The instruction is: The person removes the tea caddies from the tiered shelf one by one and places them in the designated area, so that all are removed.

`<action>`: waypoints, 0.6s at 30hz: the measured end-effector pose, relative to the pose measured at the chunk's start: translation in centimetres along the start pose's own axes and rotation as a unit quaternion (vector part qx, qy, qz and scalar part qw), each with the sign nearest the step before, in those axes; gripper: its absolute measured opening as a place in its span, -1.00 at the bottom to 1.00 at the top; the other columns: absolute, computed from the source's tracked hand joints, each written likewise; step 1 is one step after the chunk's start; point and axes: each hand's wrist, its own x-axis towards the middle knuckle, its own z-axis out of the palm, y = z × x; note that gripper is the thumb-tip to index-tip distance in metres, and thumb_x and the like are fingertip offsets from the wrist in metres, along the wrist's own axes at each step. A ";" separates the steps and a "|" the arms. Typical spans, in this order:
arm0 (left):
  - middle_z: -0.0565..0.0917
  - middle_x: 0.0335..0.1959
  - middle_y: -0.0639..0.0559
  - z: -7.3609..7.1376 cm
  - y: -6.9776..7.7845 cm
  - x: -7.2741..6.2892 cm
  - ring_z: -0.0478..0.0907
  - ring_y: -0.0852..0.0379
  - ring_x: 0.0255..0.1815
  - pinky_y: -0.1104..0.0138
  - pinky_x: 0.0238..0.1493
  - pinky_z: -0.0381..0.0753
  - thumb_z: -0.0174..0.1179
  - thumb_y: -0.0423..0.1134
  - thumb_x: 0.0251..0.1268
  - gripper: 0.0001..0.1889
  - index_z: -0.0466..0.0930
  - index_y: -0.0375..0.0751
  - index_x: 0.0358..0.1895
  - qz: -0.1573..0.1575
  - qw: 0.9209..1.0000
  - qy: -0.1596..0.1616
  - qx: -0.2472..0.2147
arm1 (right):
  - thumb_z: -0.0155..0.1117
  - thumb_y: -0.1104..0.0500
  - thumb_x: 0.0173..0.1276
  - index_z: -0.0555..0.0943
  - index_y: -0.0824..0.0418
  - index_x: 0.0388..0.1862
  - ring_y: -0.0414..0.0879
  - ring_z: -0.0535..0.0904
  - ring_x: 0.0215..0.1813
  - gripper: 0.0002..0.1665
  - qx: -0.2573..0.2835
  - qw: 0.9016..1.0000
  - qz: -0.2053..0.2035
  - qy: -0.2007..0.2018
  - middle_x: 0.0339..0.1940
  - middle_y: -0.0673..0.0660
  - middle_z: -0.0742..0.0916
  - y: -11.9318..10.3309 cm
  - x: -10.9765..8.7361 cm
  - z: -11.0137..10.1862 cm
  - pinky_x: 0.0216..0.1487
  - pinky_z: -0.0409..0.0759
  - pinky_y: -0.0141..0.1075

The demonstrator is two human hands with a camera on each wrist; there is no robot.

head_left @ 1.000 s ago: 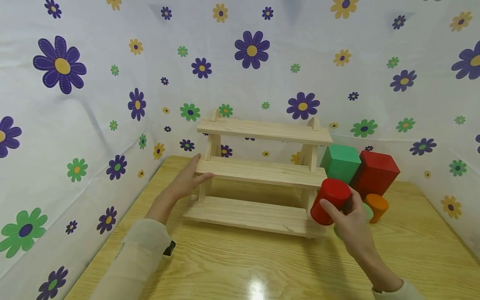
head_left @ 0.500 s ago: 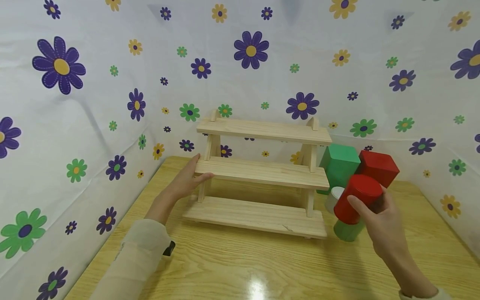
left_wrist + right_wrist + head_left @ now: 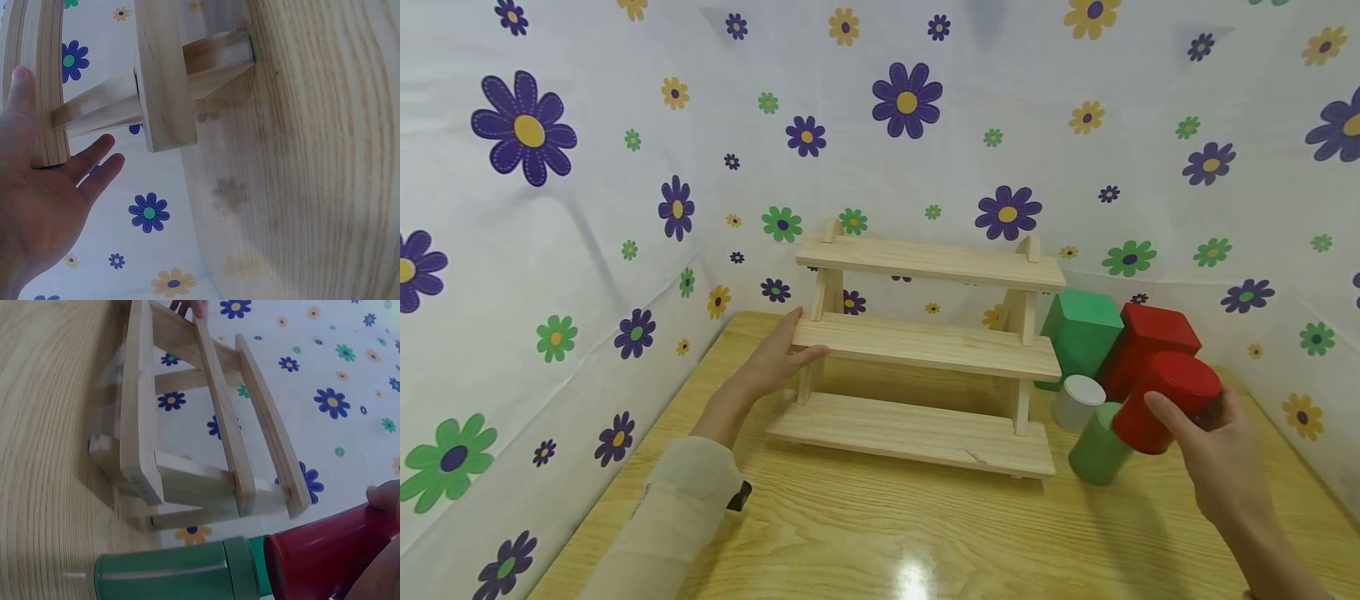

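Note:
My right hand grips a red cylindrical canister, thumb on its near side, and holds it tilted in the air. In the right wrist view, the canister's base end overlaps the lid end of a green canister. That green canister stands upright on the table beside a white can. At the left, my other hand holds the end of the middle board of a three-tier wooden shelf. In the left wrist view, its thumb lies on the board, with two fingers showing beyond its end.
Behind the cans, a green box and a red box stand against the flower-print cloth. The shelf's right end is close to the white can. The wooden table extends in front of the shelf.
My right hand has carried the red canister rightward from the shelf's lower right end, uncovering the white can and green canister and covering the orange one. My left hand stays on the shelf.

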 end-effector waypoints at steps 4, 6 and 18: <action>-0.01 0.66 -0.31 0.0 0.1 -0.1 -0.01 -0.26 0.64 -0.11 0.61 -0.04 0.20 0.16 0.50 0.05 -0.30 -0.29 0.68 -0.002 1.000 0.001 -0.003 | 0.38 0.25 0.46 0.31 0.01 0.39 -0.28 0.48 0.03 -0.36 -0.038 0.999 0.019 0.029 0.08 -0.16 0.56 0.2 0.2 -1.3 -0.13 0.53 -0.68; -0.02 0.67 -0.30 0.0 0.2 -0.2 -0.02 -0.26 0.65 -0.11 0.61 -0.04 0.20 0.17 0.49 0.06 -0.31 -0.28 0.68 -0.005 1.000 0.001 -0.004 | 0.38 0.26 0.46 0.32 -0.04 0.34 -0.30 0.47 0.00 -0.38 -0.042 0.998 0.023 0.047 0.04 -0.18 0.55 0.3 0.4 -1.9 -0.15 0.51 -0.71; -0.05 0.68 -0.30 0.0 0.3 -0.2 -0.05 -0.26 0.65 -0.11 0.61 -0.04 0.20 0.18 0.49 0.07 -0.32 -0.28 0.68 -0.017 1.000 0.000 -0.007 | 0.25 0.07 0.57 0.10 0.07 0.67 -0.34 0.35 0.04 -0.17 -0.203 0.969 0.077 0.122 0.29 -0.03 0.48 0.1 0.7 -4.7 0.11 0.40 -0.71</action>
